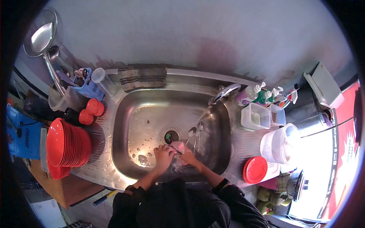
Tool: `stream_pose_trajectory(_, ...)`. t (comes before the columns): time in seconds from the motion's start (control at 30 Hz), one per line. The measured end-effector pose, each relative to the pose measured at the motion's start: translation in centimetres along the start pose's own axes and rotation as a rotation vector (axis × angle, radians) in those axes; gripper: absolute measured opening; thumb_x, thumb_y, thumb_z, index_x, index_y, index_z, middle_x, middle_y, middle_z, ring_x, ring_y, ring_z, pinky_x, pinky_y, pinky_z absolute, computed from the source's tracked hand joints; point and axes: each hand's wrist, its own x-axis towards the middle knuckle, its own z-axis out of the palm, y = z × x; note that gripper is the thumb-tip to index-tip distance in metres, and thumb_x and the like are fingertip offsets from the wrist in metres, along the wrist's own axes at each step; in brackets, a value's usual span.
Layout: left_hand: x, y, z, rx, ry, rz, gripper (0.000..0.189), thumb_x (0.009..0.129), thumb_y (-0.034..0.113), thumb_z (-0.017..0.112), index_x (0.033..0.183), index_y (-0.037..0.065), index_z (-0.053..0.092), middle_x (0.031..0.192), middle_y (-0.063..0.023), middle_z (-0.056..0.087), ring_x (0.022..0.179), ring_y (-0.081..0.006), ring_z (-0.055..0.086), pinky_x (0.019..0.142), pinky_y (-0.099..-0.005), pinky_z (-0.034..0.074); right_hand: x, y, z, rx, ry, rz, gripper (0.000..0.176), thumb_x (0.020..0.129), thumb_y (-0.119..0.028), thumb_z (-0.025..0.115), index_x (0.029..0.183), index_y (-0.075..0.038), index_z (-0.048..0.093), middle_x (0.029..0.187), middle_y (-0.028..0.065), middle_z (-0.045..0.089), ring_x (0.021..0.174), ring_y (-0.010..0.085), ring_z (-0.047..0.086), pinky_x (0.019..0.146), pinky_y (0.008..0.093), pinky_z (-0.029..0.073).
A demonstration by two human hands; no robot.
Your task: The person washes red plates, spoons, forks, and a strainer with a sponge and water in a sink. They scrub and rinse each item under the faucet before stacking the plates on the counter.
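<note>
Low in the steel sink [140, 114], my two hands work close together. My left hand [163, 157] is closed around one end of a thin, dark, shiny utensil [176, 151], whose kind I cannot make out. Wrapped against it from the other side is a pink sponge or cloth [177, 145], gripped by my right hand [189, 156]. Beyond my right hand, several metal spoons [192, 131] lie on the sink floor, near the drain [171, 136]. Water falls from the tap [224, 93] at the back right.
Stacked red plates [70, 144] and small red bowls [94, 107] stand left, with a blue basket [88, 86] behind. Pump bottles [249, 94], clear containers [255, 116], a white bucket [274, 146] and red lids [255, 170] stand right. A striped cloth [142, 78] hangs over the back rim.
</note>
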Motion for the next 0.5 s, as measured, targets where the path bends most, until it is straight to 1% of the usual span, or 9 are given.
stream_pose_trajectory(0.07,-0.3,-0.2,-0.1,-0.074,0.022,-0.006,0.016,0.064,0.023,0.060,0.070,0.009,0.055,0.074,-0.0036,0.051,0.078,-0.0207,0.045,0.070,-0.0345,0.029,0.0,-1.0,0.4,-0.102,-0.043,0.108,0.060,0.063,-0.029,0.059,0.110,0.000,0.034,0.106,0.0211,0.043,0.100,0.0327,0.041,0.081,0.0369,0.036)
stream_pose_trajectory(0.1,-0.4,-0.4,0.1,-0.072,0.031,-0.005,0.016,0.064,0.023,0.060,0.070,0.009,0.055,0.074,-0.0036,0.051,0.078,-0.0207,0.045,0.070,-0.0345,0.029,0.1,-1.0,0.5,-0.104,-0.042,0.099,0.060,0.063,-0.029,0.059,0.110,0.000,0.034,0.106,0.0211,0.043,0.100,0.0327,0.041,0.081,0.0369,0.036)
stream_pose_trajectory(0.2,-0.9,-1.2,1.5,-0.411,0.080,-0.173,0.018,0.067,0.020,0.058,0.078,0.006,0.053,0.074,-0.0078,0.051,0.075,-0.0253,0.047,0.068,-0.0366,0.033,0.3,-1.6,-0.1,-0.081,0.026,0.028,0.047,0.068,-0.026,0.053,0.104,0.000,0.040,0.101,0.0228,0.045,0.098,0.0325,0.043,0.078,0.0386,0.036)
stream_pose_trajectory(0.27,-1.2,-1.0,1.9,-0.490,0.006,-0.212,0.021,0.074,0.021,0.051,0.083,0.002,0.048,0.075,-0.0144,0.051,0.071,-0.0313,0.049,0.065,-0.0391,0.037,-0.3,-4.0,-1.8,-0.078,0.100,0.270,0.036,0.072,-0.024,0.049,0.098,0.001,0.044,0.097,0.0227,0.047,0.096,0.0317,0.044,0.077,0.0383,0.037)
stream_pose_trajectory(0.3,-1.2,-0.8,1.7,-0.492,0.010,-0.211,0.021,0.074,0.021,0.051,0.083,0.002,0.048,0.075,-0.0144,0.051,0.071,-0.0313,0.049,0.065,-0.0391,0.037,-0.2,-3.5,-2.0,-0.081,0.101,0.266,0.036,0.072,-0.024,0.049,0.098,0.001,0.044,0.097,0.0227,0.047,0.096,0.0317,0.044,0.077,0.0383,0.037)
stream_pose_trajectory(0.37,-1.3,-0.1,1.1,-0.543,-0.386,-0.299,0.026,0.079,0.024,0.043,0.083,-0.001,0.045,0.075,-0.0207,0.051,0.069,-0.0353,0.050,0.062,-0.0401,0.038,0.6,-1.4,-2.4,0.152,0.084,0.100,0.029,0.075,-0.019,0.045,0.097,0.001,0.046,0.097,0.0225,0.047,0.092,0.0326,0.046,0.076,0.0354,0.038)
stream_pose_trajectory(0.4,-1.3,0.3,0.9,-0.534,-0.408,-0.157,0.030,0.081,0.028,0.038,0.081,-0.001,0.046,0.071,-0.0214,0.051,0.068,-0.0364,0.050,0.058,-0.0394,0.039,1.0,0.0,-2.5,0.151,0.087,0.099,0.029,0.075,-0.019,0.045,0.097,0.001,0.046,0.097,0.0225,0.047,0.092,0.0326,0.046,0.076,0.0354,0.038)
stream_pose_trajectory(0.47,-1.1,1.0,1.2,-0.579,-0.329,-0.188,0.029,0.080,0.027,0.039,0.080,0.000,0.047,0.069,-0.0204,0.052,0.067,-0.0362,0.050,0.057,-0.0395,0.039,1.6,2.2,-2.5,0.120,0.130,-0.042,0.030,0.074,-0.003,0.035,0.103,0.000,0.041,0.094,0.0136,0.051,0.090,0.0248,0.049,0.076,0.0311,0.039)
stream_pose_trajectory(0.5,-1.0,1.2,1.4,-0.623,-0.248,-0.223,0.028,0.080,0.027,0.040,0.079,0.000,0.048,0.066,-0.0193,0.052,0.065,-0.0360,0.050,0.056,-0.0396,0.039,1.4,2.2,-2.3,0.119,0.131,-0.043,0.030,0.074,-0.003,0.035,0.103,0.000,0.041,0.094,0.0136,0.051,0.090,0.0248,0.049,0.076,0.0311,0.039)
